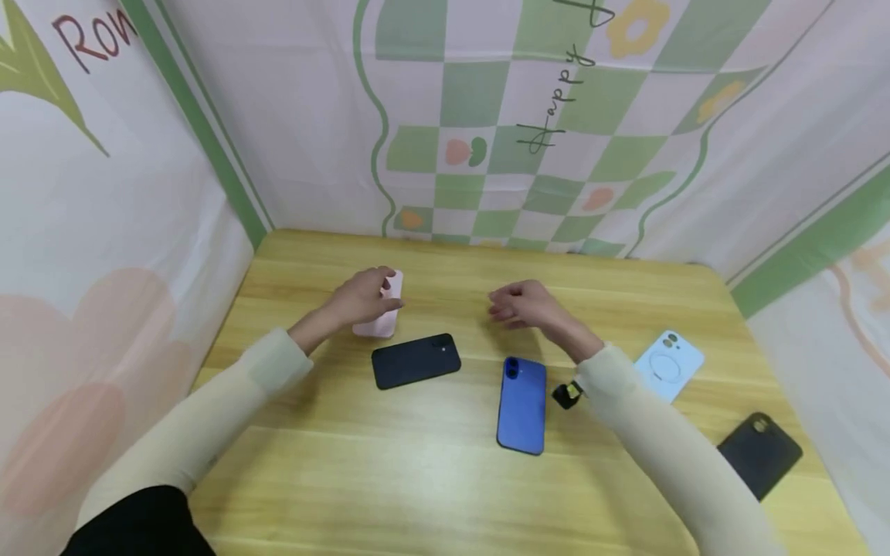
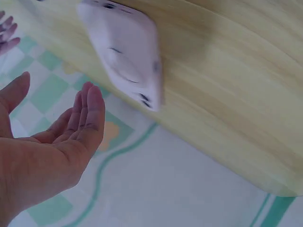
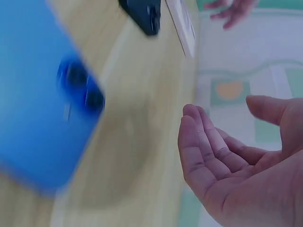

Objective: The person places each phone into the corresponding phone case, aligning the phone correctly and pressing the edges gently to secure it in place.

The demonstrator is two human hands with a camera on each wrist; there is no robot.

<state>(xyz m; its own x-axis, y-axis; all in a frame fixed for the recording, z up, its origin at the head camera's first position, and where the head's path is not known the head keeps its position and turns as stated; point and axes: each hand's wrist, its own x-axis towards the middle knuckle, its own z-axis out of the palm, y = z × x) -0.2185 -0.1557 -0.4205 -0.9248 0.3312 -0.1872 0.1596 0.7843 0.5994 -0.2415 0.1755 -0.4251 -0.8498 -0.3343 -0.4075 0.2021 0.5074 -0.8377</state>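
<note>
My left hand [image 1: 360, 297] hovers over a pale pink phone case [image 1: 378, 324], its fingers relaxed and holding nothing. In the left wrist view that pink case [image 2: 130, 59] shows a ring mark on its back, apart from the left hand [image 2: 61, 146]. Just in front of it lies a black phone [image 1: 410, 364]. My right hand [image 1: 531, 305] hangs above the table with loosely bent fingers, nothing in them. Nearest to it is a blue phone [image 1: 521, 409] lying back up, also seen blurred as the blue phone [image 3: 38, 104] in the right wrist view.
A light blue phone case [image 1: 664, 367] with a ring lies partly behind the right sleeve. A black phone case [image 1: 761, 452] lies near the right edge. Beside the right cuff is a small black and yellow object [image 1: 567, 395]. Printed cloth [image 1: 473, 93] surrounds the wooden table [image 1: 334, 471].
</note>
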